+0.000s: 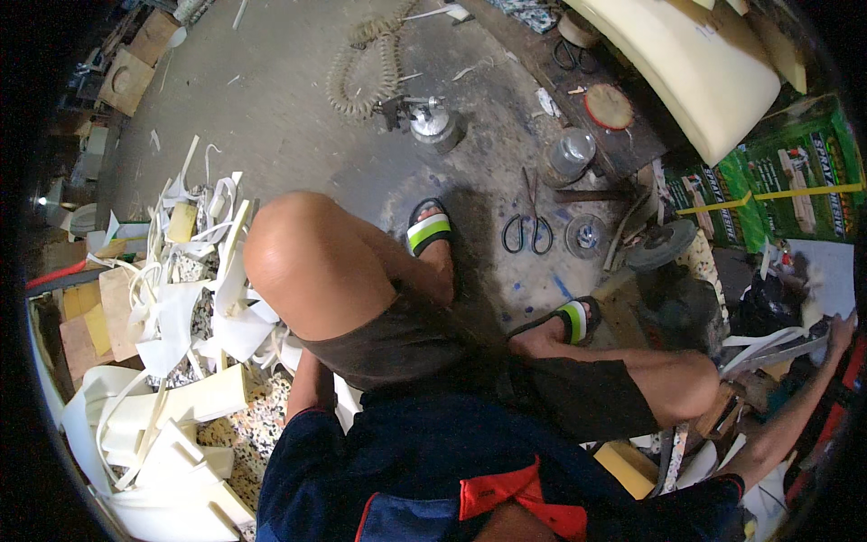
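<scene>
My right arm stretches out to the far right, and my right hand (843,331) is at the lower edge of a pale flat sheet (822,271). Its fingers are too small and dim there to tell whether they grip anything. Beside it are curved white foam strips (763,348) and a black plastic bag (772,298). Only my left forearm (312,384) shows, beside my bent left knee; the hand itself is hidden. White and cream foam offcuts (176,316) lie heaped next to that forearm.
On the floor ahead are a spray gun (435,125) with a coiled hose (366,86), scissors (528,233) and a clear jar (571,152). A red-rimmed round tin (609,107) stands on a dark board. A large cream foam piece (695,72) and green packaging (804,172) are at the right.
</scene>
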{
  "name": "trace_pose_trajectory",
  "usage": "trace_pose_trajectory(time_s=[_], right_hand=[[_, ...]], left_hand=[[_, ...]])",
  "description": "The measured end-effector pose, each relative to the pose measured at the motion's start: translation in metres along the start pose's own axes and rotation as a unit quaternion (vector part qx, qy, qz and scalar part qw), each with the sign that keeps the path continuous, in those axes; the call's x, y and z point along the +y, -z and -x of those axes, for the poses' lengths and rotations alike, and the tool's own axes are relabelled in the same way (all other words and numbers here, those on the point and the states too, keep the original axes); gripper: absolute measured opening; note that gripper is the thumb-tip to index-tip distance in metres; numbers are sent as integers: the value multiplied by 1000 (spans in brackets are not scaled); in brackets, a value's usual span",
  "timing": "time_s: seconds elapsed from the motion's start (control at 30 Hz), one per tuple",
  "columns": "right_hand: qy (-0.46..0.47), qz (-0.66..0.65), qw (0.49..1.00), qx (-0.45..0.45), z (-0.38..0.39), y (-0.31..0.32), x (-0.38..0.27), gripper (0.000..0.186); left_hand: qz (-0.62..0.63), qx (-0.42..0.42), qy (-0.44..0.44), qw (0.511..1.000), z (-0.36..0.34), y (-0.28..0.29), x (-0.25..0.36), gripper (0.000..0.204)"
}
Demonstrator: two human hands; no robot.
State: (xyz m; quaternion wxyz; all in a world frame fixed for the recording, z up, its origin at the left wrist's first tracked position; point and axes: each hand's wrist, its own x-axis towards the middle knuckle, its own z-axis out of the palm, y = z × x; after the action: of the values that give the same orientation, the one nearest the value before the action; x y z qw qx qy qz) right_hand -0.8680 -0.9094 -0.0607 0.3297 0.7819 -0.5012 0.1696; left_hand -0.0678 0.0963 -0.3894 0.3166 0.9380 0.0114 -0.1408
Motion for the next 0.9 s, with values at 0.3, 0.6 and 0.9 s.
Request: trace_pose_trajectory(time_s=[0.3, 0.6, 0.9], right_hand=[[12, -185, 978, -96, 43, 190, -340, 46], [147, -388, 873, -258, 83, 310, -557, 49], [200, -440, 823, -299, 104, 310, -628, 51]], left_hand=[[18, -16, -1, 1000, 0, -7, -17, 26], [49, -73, -49, 995, 23, -34, -5, 26], [69, -129, -68, 987, 66, -44, -11, 26]])
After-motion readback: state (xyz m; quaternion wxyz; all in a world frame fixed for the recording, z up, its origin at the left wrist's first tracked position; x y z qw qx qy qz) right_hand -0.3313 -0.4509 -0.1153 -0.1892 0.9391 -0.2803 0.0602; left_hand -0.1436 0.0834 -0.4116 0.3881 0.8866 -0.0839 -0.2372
